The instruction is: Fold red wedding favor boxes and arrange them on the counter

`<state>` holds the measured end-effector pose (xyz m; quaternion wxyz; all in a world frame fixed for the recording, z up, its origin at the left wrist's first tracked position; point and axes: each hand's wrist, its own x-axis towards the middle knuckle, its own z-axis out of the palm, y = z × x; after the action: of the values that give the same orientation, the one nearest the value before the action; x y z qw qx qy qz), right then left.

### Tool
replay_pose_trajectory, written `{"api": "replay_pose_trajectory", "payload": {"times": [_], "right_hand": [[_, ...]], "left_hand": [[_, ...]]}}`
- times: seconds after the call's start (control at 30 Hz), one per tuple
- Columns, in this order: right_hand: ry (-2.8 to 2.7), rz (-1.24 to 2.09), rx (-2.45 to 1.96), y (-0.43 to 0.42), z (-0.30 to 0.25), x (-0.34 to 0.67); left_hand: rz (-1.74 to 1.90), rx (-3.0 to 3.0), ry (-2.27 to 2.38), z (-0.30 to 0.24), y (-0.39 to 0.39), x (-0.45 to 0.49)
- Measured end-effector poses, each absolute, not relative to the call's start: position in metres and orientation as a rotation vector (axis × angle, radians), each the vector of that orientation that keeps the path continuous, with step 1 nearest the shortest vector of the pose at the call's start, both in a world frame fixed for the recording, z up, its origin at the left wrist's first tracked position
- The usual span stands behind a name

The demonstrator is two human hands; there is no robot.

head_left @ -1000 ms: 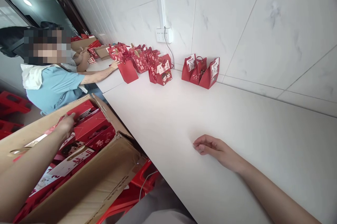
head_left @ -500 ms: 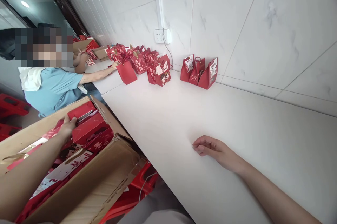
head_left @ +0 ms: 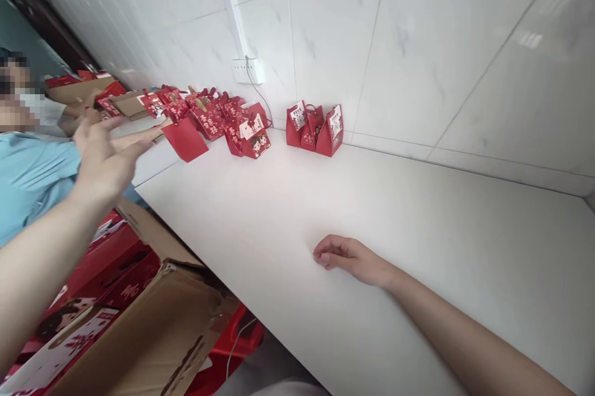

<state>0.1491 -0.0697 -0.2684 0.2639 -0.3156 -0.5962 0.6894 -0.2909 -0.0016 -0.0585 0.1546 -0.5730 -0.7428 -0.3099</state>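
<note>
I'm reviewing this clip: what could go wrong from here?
The raised left hand overlaps the co-worker's blue sleeve in this view; depth is unclear, but they might bump.

The cord hangs from the wall socket close to the red bags, so a bag handle could snag it.

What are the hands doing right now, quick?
Left hand: open, nothing seen in it.
Right hand: loosely closed on the white table, nothing seen in it.

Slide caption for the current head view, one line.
Left hand open in midair near a carton of red gift boxes; right hand on the white table.
</note>
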Motion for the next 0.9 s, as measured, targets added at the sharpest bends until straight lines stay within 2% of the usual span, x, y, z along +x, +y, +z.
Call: {"api": "replay_pose_trajectory", "payload": {"times": [0.07, 0.13, 0.3, 0.4, 0.47, 0.6, 0.8, 0.9], "right_hand": [[-1.593, 1.867, -0.84, -0.069, -0.269, 0.149], [-1.58, 1.867, -0.826, -0.068, -0.269, 0.149], [-1.568, 1.896, -0.795, -0.064, -0.268, 0.149], [-1.565, 1.902, -0.795, -0.062, -0.268, 0.149], [-1.565, 1.905, -0.781, -0.059, -0.267, 0.148], [-1.556, 1.931, -0.76, -0.052, -0.267, 0.145], [-1.529, 1.945, -0.746, -0.046, -0.275, 0.142], [-1.631, 1.757, -0.791, -0.042, -0.28, 0.142]], "left_hand": [[-1.002, -1.881, -2.004, -0.056, 0.025, -0.239], [-0.931, -2.107, -1.907, -0.062, 0.053, -0.189], [-0.872, -2.447, -1.832, -0.106, 0.138, -0.091], [-1.096, -2.603, -1.784, -0.141, 0.188, -0.046], [-1.44, -2.623, -1.774, -0.163, 0.213, -0.019], [-1.701, -2.528, -1.849, -0.201, 0.239, 0.022], [-1.716, -2.311, -2.277, -0.25, 0.252, 0.049], [-1.732, -2.407, -2.273, -0.263, 0.245, 0.051]]}}
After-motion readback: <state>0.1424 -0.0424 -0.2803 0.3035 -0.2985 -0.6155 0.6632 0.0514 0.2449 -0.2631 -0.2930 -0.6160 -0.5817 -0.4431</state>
